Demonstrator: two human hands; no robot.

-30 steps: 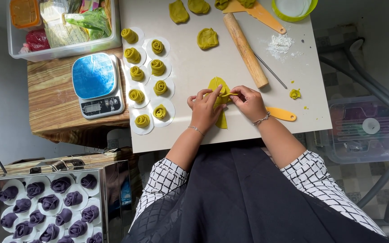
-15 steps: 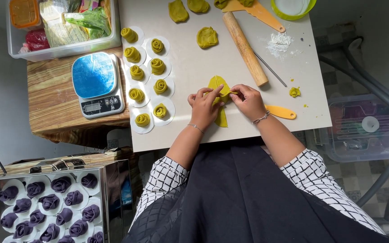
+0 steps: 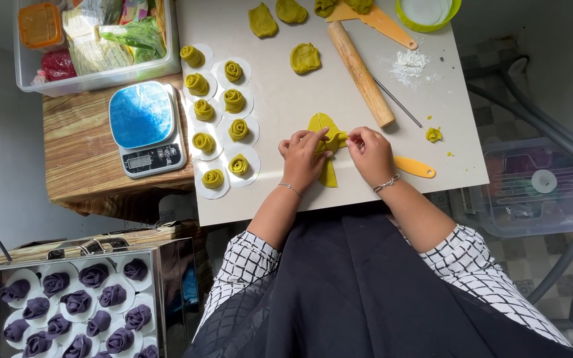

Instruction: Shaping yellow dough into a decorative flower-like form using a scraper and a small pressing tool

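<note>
We look down on a pale work board (image 3: 286, 192) resting partly on a wood-grain table (image 3: 81, 159). On that table sits a small kitchen scale (image 3: 146, 128) with a blue top, and behind it a clear plastic tub (image 3: 94, 73) of packets and greens. On the board's left part, two columns of green rose-shaped dough pieces (image 3: 217, 122) sit on white paper rounds. Further back lie loose lumps of green dough (image 3: 305, 58), a wooden rolling pin (image 3: 361, 73), a thin metal rod (image 3: 398, 101) beside it, a dusting of flour (image 3: 408, 64), and a green-rimmed bowl (image 3: 428, 12) cut off by the top edge. At the lower left a metal tray (image 3: 157, 278) holds purple dough roses (image 3: 87, 305). To the right, on the floor, we see a clear lidded box (image 3: 538, 185) and grey hoses.

Both forearms reach forward from checked sleeves over a black apron. The left hand (image 3: 304, 159) and the right hand (image 3: 369, 154) meet over a strip of overlapping green dough discs (image 3: 326, 142) lying near the board's front edge. The fingers of both hands are curled in and pinched on the strip's middle, gathering it, while the ends of the strip show above and below the hands.

The hands cover the middle of the strip, so we cannot tell how far it is folded. An orange scraper (image 3: 414, 167) lies partly under the right wrist. A second orange tool (image 3: 373, 20) is cut off at the top edge.
</note>
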